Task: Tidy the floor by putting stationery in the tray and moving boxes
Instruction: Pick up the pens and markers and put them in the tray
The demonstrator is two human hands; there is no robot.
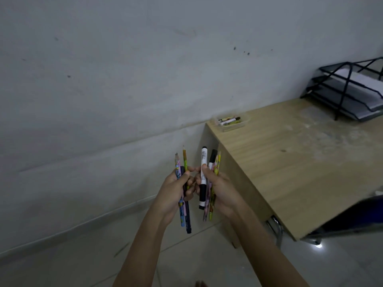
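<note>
Fingers (187,175) of both hands clasp upright pencils (178,172) and markers (203,177).

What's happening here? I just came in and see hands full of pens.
A person stands by a wooden desk. The left hand grips a bunch of pencils; the right hand holds markers and more pencils. A small clear tray at the desk's far corner already holds some stationery. Nothing is being dropped in yet.

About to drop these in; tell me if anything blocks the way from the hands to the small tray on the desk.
Nothing visible does. The left hand and right hand hold pencils and markers in the air before the desk; the clear tray sits at its far corner, open-topped, with bare desktop around it.
</note>
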